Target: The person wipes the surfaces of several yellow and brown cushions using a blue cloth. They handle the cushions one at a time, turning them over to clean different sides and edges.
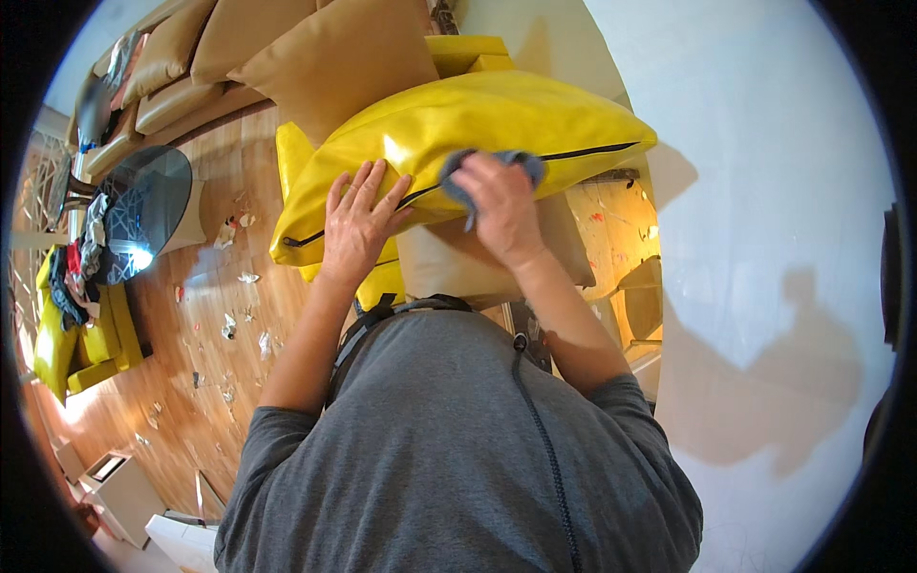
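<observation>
A large yellow leather-like cushion (458, 114) with a black zipper (587, 152) along its near edge lies before me. My left hand (362, 218) rests on the cushion's left part, fingers spread beside the zipper and holding nothing. My right hand (498, 204) is closed on a grey cloth (529, 163), pressed to the cushion over the middle of the zipper; the hand is slightly blurred. Below the yellow cushion is a beige cushion (458, 261). A tan cushion (344, 64) stands behind it, with more yellow upholstery (466, 54) at the back.
A tan sofa (236, 36) stands at the upper left. A dark round glass table (154, 208) and a yellow armchair (100, 344) heaped with clothes are at the left. Paper scraps litter the wooden floor (279, 344). A white wall (752, 179) rises at the right, a chair (641, 297) near it.
</observation>
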### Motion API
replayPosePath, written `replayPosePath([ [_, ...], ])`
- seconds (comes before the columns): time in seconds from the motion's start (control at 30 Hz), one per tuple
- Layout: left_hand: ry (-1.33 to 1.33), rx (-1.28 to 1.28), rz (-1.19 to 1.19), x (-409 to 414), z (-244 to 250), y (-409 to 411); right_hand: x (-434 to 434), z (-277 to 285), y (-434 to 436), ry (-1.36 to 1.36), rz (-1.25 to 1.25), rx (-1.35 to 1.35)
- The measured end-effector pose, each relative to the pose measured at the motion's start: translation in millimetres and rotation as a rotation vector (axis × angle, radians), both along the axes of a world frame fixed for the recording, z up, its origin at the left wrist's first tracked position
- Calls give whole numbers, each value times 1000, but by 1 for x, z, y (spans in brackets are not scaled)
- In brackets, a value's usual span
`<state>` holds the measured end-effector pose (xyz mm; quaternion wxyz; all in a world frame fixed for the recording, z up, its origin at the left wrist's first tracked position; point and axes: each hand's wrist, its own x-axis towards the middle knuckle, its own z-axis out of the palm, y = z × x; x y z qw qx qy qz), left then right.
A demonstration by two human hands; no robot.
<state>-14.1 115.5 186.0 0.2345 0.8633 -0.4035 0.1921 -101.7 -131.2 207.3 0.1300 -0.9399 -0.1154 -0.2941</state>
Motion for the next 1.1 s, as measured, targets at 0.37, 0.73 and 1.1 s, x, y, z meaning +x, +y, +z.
replayPosePath([
  [0.37,176,-65,13,-13,35,-50,8,9,-53,-181,-321,-154],
  [0.73,139,43,-78,-21,-10,-97,-27,2,-90,-56,-335,-249],
  [1.1,161,48,-92,-19,-1,-95,-38,10,-30,8,-156,-159],
])
